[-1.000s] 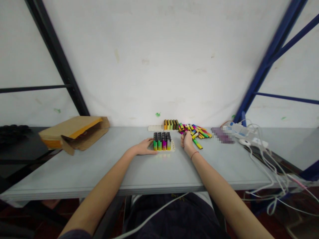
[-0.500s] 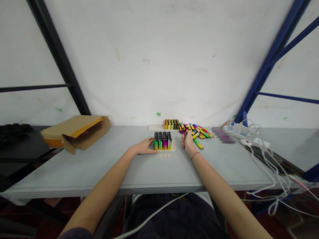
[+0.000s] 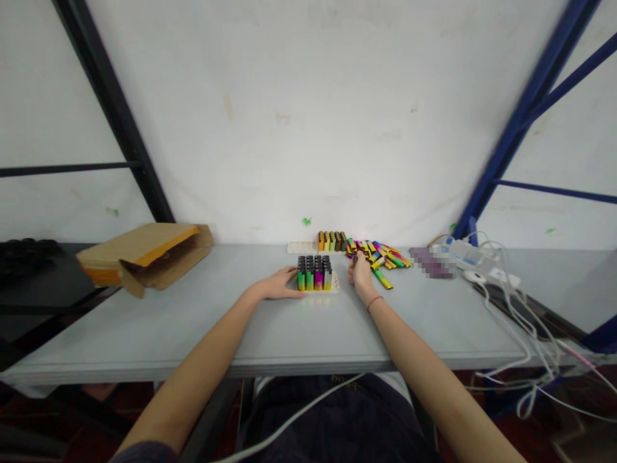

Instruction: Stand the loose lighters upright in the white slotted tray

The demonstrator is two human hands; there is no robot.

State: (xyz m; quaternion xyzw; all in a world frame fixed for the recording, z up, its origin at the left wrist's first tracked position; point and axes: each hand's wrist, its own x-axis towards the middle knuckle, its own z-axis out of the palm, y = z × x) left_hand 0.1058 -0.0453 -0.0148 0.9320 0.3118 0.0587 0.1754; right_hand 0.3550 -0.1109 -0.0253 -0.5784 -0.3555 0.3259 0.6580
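A white tray (image 3: 333, 287) on the grey table holds several upright rainbow-coloured lighters (image 3: 314, 272) with black tops. My left hand (image 3: 278, 283) lies flat on the table, fingers spread against the tray's left side. My right hand (image 3: 359, 274) is to the right of the tray, fingers curled at the near edge of a loose pile of colourful lighters (image 3: 378, 254); something dark shows at the fingertips, but I cannot make out what it is. One lighter (image 3: 383, 279) lies alone just right of that hand.
Behind the tray stand a second white tray (image 3: 299, 247) and a short row of lighters (image 3: 330, 241). A torn cardboard box (image 3: 143, 256) sits at the left. A power strip (image 3: 461, 253) and tangled white cables (image 3: 515, 321) fill the right side.
My right hand has shifted slightly forward, toward the loose pile. My left hand has stayed by the tray.
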